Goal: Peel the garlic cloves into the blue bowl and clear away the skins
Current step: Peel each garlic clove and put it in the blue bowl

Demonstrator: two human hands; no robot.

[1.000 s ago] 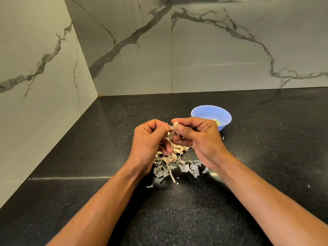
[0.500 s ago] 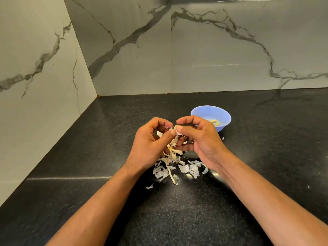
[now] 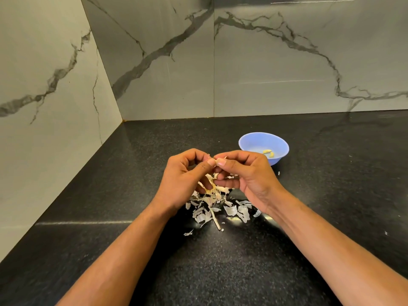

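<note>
My left hand (image 3: pixel 180 180) and my right hand (image 3: pixel 245 175) meet thumb to thumb above the black counter, both pinching a small garlic clove (image 3: pixel 212 159) that the fingertips mostly hide. Loose papery skin (image 3: pixel 213 186) hangs down between my palms. A pile of pale garlic skins (image 3: pixel 217 208) lies on the counter right under my hands. The blue bowl (image 3: pixel 251 141) stands just behind my right hand and holds peeled yellowish cloves (image 3: pixel 269 153).
The black speckled counter (image 3: pixel 331 195) runs into a corner of grey marble walls (image 3: pixel 154 62) at the back and left. A few stray skin flakes (image 3: pixel 188 233) lie in front of the pile, and one near the bowl (image 3: pixel 278 173).
Both hands have risen slightly and the thumbs have come together on the clove. The dangling skin has shifted lower between the palms. The bowl has not moved.
</note>
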